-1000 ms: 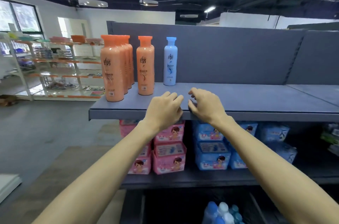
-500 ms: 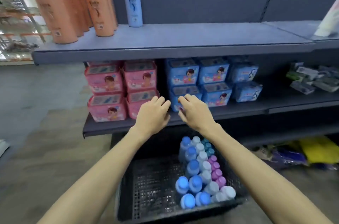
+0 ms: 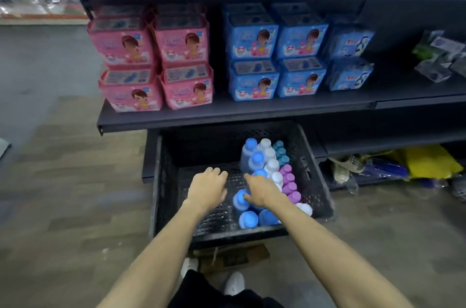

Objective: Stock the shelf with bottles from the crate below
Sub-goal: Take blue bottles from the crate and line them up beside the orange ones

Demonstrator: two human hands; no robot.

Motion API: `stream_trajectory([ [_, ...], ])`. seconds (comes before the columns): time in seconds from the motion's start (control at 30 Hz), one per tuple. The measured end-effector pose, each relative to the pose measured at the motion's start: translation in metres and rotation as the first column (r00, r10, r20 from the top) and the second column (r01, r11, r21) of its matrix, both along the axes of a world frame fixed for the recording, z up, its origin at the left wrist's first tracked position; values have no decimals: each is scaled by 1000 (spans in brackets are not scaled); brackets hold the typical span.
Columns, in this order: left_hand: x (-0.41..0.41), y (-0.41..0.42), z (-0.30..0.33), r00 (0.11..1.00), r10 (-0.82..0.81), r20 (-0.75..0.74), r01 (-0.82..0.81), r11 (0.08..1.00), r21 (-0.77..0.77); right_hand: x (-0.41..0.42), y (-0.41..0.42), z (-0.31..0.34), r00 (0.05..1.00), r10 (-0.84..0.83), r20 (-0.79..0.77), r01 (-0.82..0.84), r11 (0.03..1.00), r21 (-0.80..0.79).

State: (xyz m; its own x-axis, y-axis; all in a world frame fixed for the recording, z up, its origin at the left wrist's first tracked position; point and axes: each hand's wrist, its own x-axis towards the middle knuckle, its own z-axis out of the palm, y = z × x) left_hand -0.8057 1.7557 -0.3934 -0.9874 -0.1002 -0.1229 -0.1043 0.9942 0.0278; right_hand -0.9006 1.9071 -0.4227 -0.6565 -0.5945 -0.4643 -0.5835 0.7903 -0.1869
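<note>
From my remote seat I log, at left on the dark grey metal shelf [image 3: 227,116], stacked pink printed packs [image 3: 153,65], with blue printed packs [image 3: 274,55] to their right. Below, in the black perforated plastic crate [image 3: 320,181] on the floor, the left hand [image 3: 208,190] hovers palm down over the bare mesh bottom, fingers loosely spread and gripping nothing. Just beside it the right hand [image 3: 263,190] reaches over the upright cluster of blue-, white-, teal- and purple-capped bottles [image 3: 271,164] in the crate's right half, fingers slightly curled and apart, thumb at a blue-capped bottle [image 3: 240,200]; I cannot tell if it touches.
</note>
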Motion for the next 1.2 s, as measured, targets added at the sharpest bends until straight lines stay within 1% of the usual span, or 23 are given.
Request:
stream_trajectory([
  [0.1, 10, -1, -7, 998, 24, 57, -24, 1000, 0, 6, -4, -16, 998, -20, 56, 18, 999, 30],
  [0.33, 28, -8, -27, 986, 56, 154, -62, 998, 30, 16, -23, -40, 999, 27, 29, -29, 994, 108],
  [0.47, 30, -6, -33, 983, 47, 179, -56, 997, 47, 16, -30, -48, 1000, 0, 12, -1, 990, 139],
  [0.6, 31, -7, -39, 978, 37, 206, -50, 997, 55, 21, -37, -59, 994, -77, 74, 66, 987, 144],
  [0.7, 31, -11, -44, 973, 31, 227, -46, 997, 59, 25, -40, -63, 993, -105, 59, 95, 984, 150],
  [0.77, 31, -16, -47, 971, 28, 236, -43, 997, 58, 25, -40, -65, 991, -126, 52, 119, 985, 125],
  [1.03, 28, -36, -48, 970, 39, 238, -55, 997, 62, 12, -40, -58, 959, -272, 78, 278, 957, -79],
  [1.1, 24, -41, -44, 975, 41, 219, -52, 998, 47, 3, -40, -49, 954, -282, 100, 294, 944, -147],
  [1.2, 16, -48, -32, 984, 34, 173, -38, 999, 19, -15, -38, -26, 961, -237, 140, 264, 939, -223],
])
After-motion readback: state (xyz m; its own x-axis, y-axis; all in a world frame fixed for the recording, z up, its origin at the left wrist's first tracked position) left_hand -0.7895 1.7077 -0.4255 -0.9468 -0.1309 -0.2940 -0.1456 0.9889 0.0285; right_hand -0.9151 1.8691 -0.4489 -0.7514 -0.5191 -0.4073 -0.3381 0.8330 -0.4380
